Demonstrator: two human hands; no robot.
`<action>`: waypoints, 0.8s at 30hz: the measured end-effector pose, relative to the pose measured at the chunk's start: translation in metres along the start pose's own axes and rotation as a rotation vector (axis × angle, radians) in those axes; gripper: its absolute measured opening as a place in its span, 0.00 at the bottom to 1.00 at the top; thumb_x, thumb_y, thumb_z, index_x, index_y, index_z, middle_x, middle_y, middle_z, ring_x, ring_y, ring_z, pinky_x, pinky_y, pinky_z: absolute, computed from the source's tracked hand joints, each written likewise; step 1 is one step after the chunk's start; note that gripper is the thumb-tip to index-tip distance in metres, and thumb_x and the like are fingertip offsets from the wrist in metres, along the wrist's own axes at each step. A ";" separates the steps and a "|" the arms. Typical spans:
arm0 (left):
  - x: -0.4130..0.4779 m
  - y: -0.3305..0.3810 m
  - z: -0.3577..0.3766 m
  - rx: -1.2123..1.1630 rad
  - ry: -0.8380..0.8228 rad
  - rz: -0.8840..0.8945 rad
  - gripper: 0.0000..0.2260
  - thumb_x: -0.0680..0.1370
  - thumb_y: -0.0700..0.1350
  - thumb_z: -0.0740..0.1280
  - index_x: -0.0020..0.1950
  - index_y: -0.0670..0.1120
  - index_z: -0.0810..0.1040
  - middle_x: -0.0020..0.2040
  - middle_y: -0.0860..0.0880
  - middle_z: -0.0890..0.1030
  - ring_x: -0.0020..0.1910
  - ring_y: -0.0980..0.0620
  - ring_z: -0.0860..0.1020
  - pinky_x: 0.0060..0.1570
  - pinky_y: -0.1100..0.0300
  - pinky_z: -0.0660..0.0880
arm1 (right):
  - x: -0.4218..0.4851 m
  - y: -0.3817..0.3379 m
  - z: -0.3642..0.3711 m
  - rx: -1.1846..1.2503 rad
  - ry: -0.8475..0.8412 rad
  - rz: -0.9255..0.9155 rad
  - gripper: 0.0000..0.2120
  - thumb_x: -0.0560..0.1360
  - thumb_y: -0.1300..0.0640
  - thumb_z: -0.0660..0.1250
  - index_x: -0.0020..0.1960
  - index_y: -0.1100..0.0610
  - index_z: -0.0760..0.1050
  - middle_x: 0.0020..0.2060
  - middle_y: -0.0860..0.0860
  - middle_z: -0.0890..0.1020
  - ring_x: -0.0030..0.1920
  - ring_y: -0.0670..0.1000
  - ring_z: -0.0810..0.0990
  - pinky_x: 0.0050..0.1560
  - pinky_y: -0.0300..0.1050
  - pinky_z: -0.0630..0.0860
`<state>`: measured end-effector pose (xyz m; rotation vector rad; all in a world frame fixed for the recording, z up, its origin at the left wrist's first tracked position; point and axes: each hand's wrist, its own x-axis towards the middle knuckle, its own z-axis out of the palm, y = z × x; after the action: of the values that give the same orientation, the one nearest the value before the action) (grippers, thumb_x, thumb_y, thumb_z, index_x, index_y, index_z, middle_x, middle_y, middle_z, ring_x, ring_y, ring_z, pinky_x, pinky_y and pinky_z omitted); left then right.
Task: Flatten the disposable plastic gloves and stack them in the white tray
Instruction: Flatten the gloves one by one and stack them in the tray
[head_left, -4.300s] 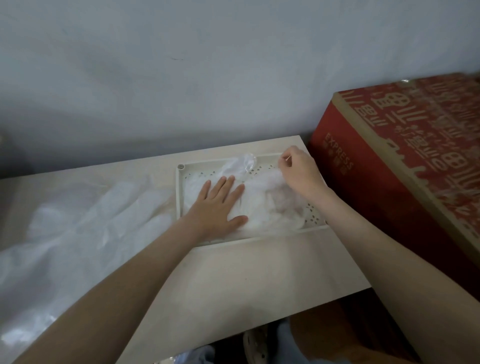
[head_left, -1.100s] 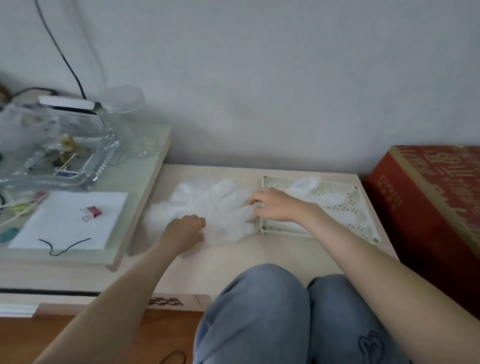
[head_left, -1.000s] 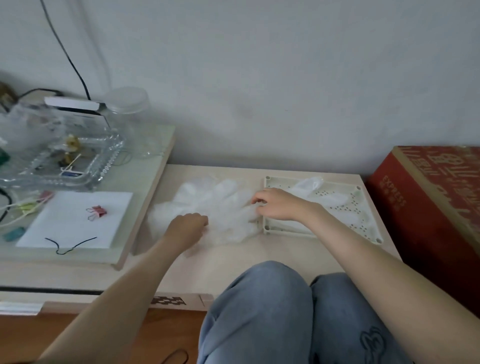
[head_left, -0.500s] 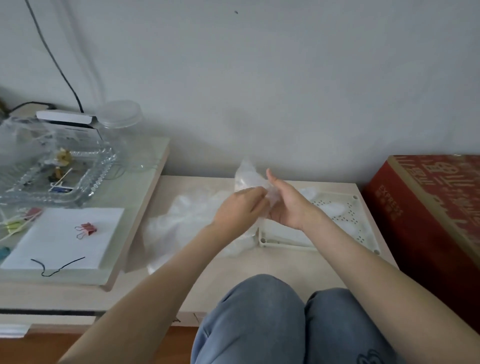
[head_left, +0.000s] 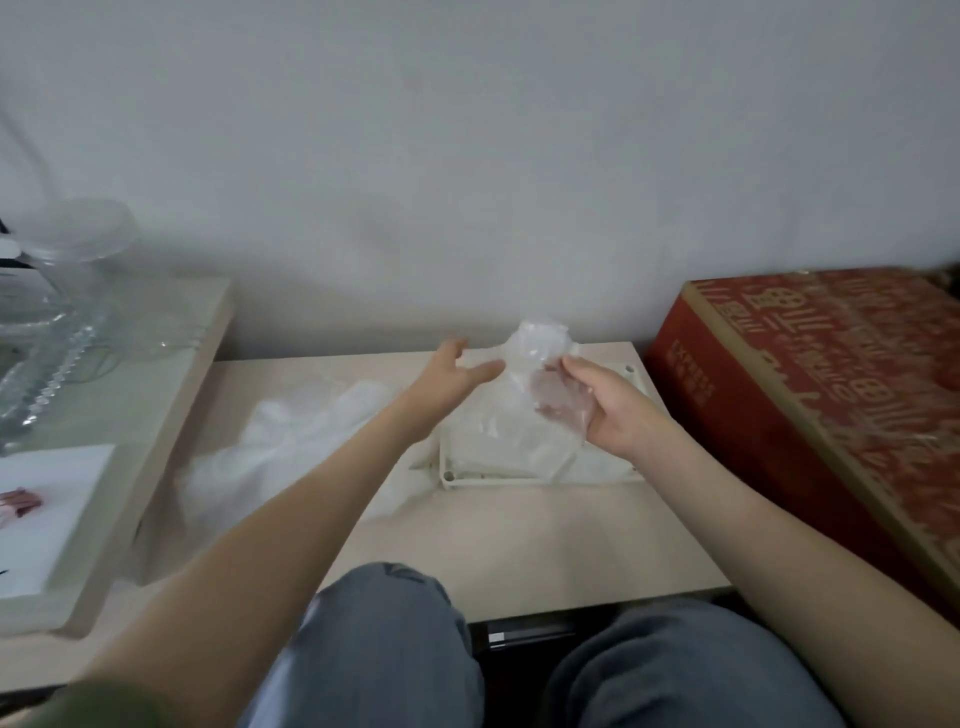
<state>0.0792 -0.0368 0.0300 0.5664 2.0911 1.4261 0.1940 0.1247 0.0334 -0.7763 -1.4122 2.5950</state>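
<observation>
The right hand pinches a clear plastic glove between thumb and curled fingers, holding it raised over the far half of the white tray. The glove hangs crumpled. Its long axis runs from a bunched upper end beyond the tray's far edge down to a loose sheet draping into the tray, and I cannot tell which end is the cuff. The left hand is open with straight fingers, just left of the glove above the tray's far-left corner; contact is unclear. Being free and near, it looks best placed to spread the film leftward. The remaining gloves lie heaped on the worktop left of the tray.
</observation>
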 end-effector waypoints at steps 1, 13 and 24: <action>0.006 -0.003 0.003 -0.005 -0.076 -0.035 0.31 0.76 0.55 0.68 0.74 0.46 0.62 0.73 0.49 0.65 0.72 0.51 0.63 0.65 0.61 0.60 | 0.000 0.000 -0.008 -0.009 0.000 0.011 0.11 0.81 0.58 0.59 0.45 0.59 0.78 0.39 0.51 0.83 0.40 0.49 0.83 0.38 0.47 0.82; 0.027 -0.041 0.027 -0.030 -0.395 -0.232 0.06 0.78 0.47 0.67 0.50 0.45 0.77 0.41 0.52 0.78 0.33 0.57 0.68 0.35 0.66 0.66 | 0.033 0.032 -0.056 -0.396 -0.135 0.011 0.09 0.81 0.63 0.58 0.49 0.59 0.77 0.40 0.52 0.83 0.41 0.49 0.82 0.41 0.43 0.80; 0.048 -0.048 0.039 0.155 -0.235 -0.001 0.08 0.76 0.45 0.65 0.37 0.47 0.72 0.42 0.46 0.81 0.36 0.55 0.75 0.43 0.59 0.72 | 0.058 0.028 -0.063 -0.529 -0.038 0.074 0.16 0.75 0.68 0.64 0.60 0.57 0.75 0.45 0.55 0.83 0.48 0.53 0.82 0.55 0.49 0.77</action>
<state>0.0659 0.0038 -0.0356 0.7555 2.0217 1.1421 0.1776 0.1749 -0.0403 -0.8427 -2.1588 2.3071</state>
